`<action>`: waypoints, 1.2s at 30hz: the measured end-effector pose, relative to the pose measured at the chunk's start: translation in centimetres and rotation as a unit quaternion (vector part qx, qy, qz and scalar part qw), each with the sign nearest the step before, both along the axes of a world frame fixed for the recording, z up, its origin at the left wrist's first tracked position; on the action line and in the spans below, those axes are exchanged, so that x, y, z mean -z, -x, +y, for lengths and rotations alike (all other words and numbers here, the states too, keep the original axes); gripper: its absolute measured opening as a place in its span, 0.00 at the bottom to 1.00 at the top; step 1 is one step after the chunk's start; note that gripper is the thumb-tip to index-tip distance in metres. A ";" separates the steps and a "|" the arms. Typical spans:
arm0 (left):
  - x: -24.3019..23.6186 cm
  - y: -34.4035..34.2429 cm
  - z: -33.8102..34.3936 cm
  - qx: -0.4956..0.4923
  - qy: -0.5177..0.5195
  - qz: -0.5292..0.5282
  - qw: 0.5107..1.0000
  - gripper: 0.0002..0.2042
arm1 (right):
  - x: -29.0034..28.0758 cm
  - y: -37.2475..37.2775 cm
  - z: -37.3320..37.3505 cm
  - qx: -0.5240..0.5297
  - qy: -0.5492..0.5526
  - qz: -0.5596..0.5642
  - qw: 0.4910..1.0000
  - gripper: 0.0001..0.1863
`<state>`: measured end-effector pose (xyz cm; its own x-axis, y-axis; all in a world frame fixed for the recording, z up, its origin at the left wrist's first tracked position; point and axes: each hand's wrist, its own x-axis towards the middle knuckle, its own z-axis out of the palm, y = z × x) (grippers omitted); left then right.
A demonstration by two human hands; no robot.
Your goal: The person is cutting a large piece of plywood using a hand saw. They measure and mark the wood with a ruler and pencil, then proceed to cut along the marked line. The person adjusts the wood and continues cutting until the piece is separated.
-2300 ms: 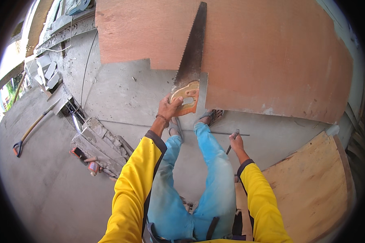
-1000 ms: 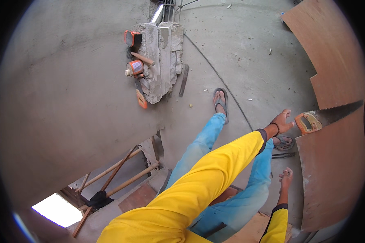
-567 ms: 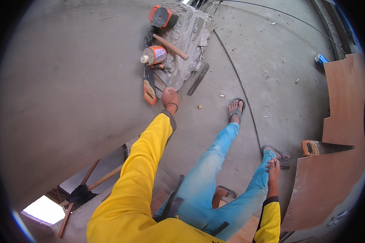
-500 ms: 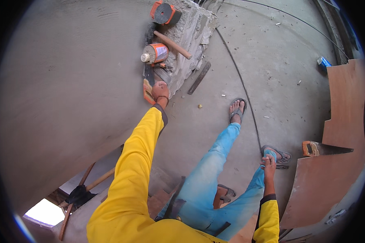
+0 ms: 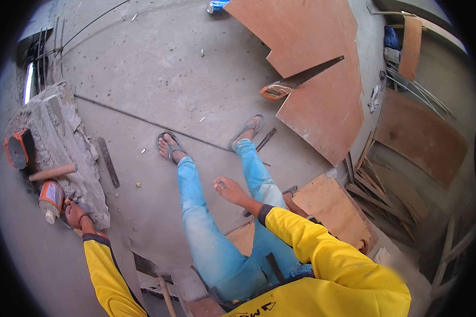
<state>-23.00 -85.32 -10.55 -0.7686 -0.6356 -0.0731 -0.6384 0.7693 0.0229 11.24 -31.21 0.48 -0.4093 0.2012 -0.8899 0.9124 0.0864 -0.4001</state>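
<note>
My left hand (image 5: 74,214) is low at left beside broken concrete (image 5: 74,134), fingers curled at an orange-labelled bottle (image 5: 51,196); what they grip is hidden. An orange-handled tool under that hand is mostly covered. A wooden-handled tool (image 5: 58,171) and an orange-and-black round tool (image 5: 18,150) lie above the bottle. My right hand (image 5: 226,189) hovers over my legs, fingers curled, their contents too small to name. A handsaw (image 5: 307,74) with a wooden handle rests on cut plywood (image 5: 322,127) at upper right.
A thin rod (image 5: 121,116) crosses the concrete floor, with a metal bar (image 5: 108,161) and pliers-like tool (image 5: 264,140) nearby. A blue can (image 5: 217,7) is at the top. Loose boards (image 5: 381,195) are piled at right, and an opening (image 5: 153,272) lies at lower left.
The saw my left hand held at first now lies on plywood. That hand has reached down to the concrete. My right hand released a dark tool and moved inward. The view has turned.
</note>
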 end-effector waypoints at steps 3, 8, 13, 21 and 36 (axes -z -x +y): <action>-1.2 -0.3 0.6 -0.046 -0.040 0.023 0.998 0.19 | -0.5 -0.2 0.6 -0.007 -0.018 0.014 1.000 0.12; -1.4 1.7 -0.2 -0.121 -0.097 -0.009 0.988 0.17 | -0.5 -0.4 2.1 0.033 -0.023 0.011 0.999 0.13; -2.2 3.9 -1.1 -0.182 -0.179 -0.105 0.961 0.16 | -0.8 -0.3 2.8 0.049 -0.038 -0.005 0.998 0.14; -4.9 6.3 -2.4 -0.285 -0.316 -0.259 0.867 0.17 | -1.1 -0.6 2.2 0.073 -0.021 -0.001 0.997 0.14; -8.4 1.0 0.6 -0.274 -0.734 0.013 0.622 0.03 | -1.0 -3.4 4.5 0.056 -0.043 0.003 0.998 0.15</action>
<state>-24.02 -84.75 -2.15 -0.4794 -0.0670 -0.8751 -0.7798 -0.4249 0.4597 14.67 -26.69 1.50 -0.3861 0.3211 -0.8648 0.9154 0.0180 -0.4021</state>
